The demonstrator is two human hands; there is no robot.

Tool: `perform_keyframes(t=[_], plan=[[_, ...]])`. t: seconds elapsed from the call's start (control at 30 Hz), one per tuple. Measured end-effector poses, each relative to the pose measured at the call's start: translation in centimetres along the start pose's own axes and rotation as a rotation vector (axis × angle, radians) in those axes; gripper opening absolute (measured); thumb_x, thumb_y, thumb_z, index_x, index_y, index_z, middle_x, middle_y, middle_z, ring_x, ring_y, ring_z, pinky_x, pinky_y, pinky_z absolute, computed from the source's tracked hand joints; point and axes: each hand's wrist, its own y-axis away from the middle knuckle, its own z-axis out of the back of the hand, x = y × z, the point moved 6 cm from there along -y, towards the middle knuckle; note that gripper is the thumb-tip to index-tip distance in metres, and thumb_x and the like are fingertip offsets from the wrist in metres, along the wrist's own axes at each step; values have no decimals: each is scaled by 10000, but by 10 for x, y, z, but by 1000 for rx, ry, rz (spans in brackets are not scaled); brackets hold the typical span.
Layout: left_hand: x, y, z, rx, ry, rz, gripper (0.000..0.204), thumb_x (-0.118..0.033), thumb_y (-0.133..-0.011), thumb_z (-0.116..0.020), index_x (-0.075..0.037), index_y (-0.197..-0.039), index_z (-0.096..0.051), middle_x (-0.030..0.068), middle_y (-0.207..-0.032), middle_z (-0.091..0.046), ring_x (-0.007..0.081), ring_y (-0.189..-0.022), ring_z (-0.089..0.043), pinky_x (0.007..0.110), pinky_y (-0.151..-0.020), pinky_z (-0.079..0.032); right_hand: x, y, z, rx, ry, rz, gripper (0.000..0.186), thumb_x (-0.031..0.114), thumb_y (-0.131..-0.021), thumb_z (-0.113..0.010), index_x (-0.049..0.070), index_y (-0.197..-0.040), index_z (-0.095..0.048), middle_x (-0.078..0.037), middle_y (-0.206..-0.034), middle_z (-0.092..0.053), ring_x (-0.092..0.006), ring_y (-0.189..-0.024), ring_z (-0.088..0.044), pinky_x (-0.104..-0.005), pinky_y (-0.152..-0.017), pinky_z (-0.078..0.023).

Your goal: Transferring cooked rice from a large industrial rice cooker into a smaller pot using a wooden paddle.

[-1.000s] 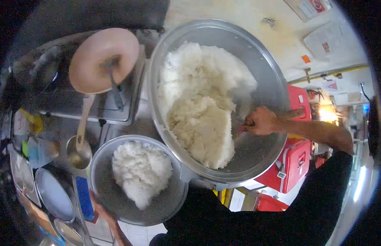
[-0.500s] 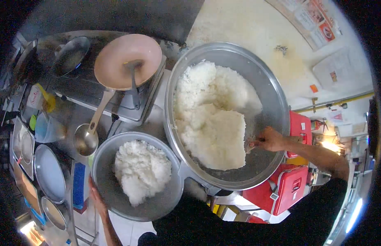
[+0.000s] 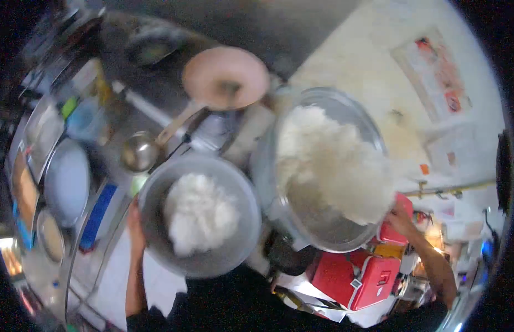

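Observation:
My left hand point(image 3: 136, 228) grips the left rim of a round grey metal basin point(image 3: 246, 221), which holds a mound of cooked white rice point(image 3: 200, 216). To its right stands a larger, deep metal pot point(image 3: 373, 133) with more cooked rice point(image 3: 307, 138) inside. My right hand point(image 3: 402, 219) is closed near the pot's right side, just behind a broad slab of rice point(image 3: 359, 185) raised toward the rim. What the fingers hold under that slab is hidden and blurred.
A pink frying pan point(image 3: 226, 74) with a dark spatula in it rests on the stove behind the basin. A metal ladle-like bowl point(image 3: 139, 152) and a pale oval tray point(image 3: 68, 182) lie to the left. Red cooler boxes point(image 3: 345, 276) stand below the pot.
My right hand has moved right, carrying a slab of rice up from the pot's middle. My left hand stays on the basin rim. The whole view has swung, blurring everything.

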Motion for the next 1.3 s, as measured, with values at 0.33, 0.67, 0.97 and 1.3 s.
perform_keyframes(t=[0.33, 0.67, 0.97, 1.3], plan=[[11, 2, 7, -143, 510, 136, 661, -552, -916, -209, -53, -1266, -464, 89, -1077, -525, 187, -986, -456, 335, -877, -342, 159, 10, 23, 639, -250, -319, 307, 298, -850, -518, 18, -852, -642, -168, -733, -599, -259, -736, -596, -393, -712, -461], [25, 40, 6, -171, 613, 324, 426, -319, -949, -360, 31, -1098, -554, 32, -847, -534, 119, -774, -463, 246, -720, -370, 371, -46, -116, 205, 421, 135, 152, 147, -741, -552, 10, -756, -615, -194, -652, -596, -353, -641, -611, -458, -609, -484], [9, 25, 9, -65, 368, 179, 252, -182, -907, -492, 36, -1004, -575, -8, -752, -517, 68, -685, -430, 210, -614, -361, 330, 33, -148, 487, 165, -201, 351, 319, -894, -453, 12, -1055, -513, -221, -696, -591, -402, -670, -600, -509, -600, -478], [-6, 22, 6, -84, 352, 18, 262, -158, -916, -441, 51, -1010, -566, 31, -766, -561, 97, -694, -462, 225, -631, -380, 379, -68, -255, 247, 140, 170, 214, 144, -868, -399, 23, -951, -555, -176, -778, -607, -361, -706, -619, -471, -620, -507]])
